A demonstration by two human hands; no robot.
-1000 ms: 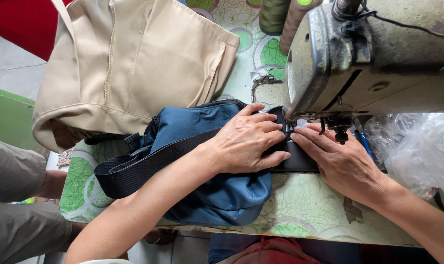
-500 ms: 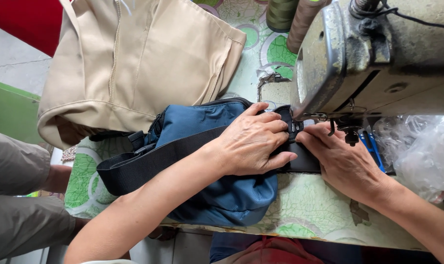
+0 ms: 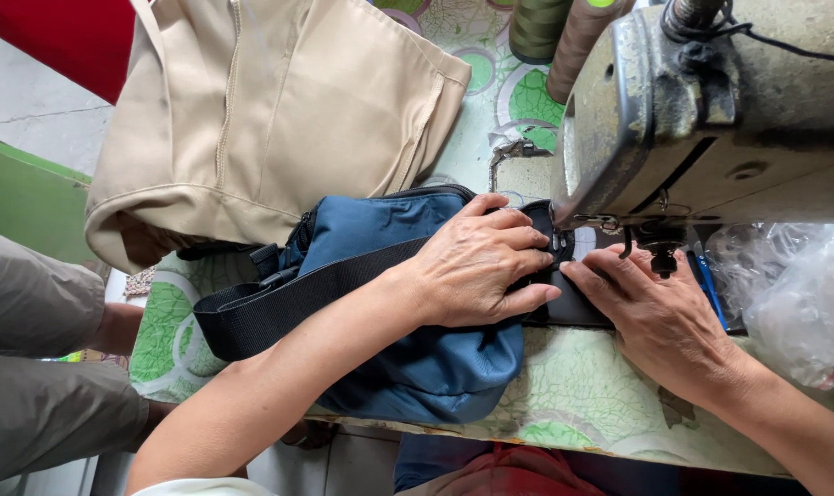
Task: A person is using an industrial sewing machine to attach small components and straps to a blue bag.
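A blue bag (image 3: 408,367) with a wide black strap (image 3: 279,308) lies on the table under an old grey sewing machine (image 3: 701,110). My left hand (image 3: 476,266) rests flat on the bag and strap, fingers spread toward the needle. My right hand (image 3: 660,317) presses the black strap end (image 3: 577,308) flat just below the presser foot (image 3: 660,257). The part of the strap under the needle is hidden between both hands.
A beige bag (image 3: 270,110) lies at the back left. Two thread cones (image 3: 564,28) stand behind the machine. Crumpled clear plastic (image 3: 802,294) sits at the right. The table has a green patterned cover (image 3: 582,386). A person in grey clothing (image 3: 31,367) sits at the left.
The view has shifted slightly. Both hands stay pressed on the bag and strap by the needle, with little visible movement.
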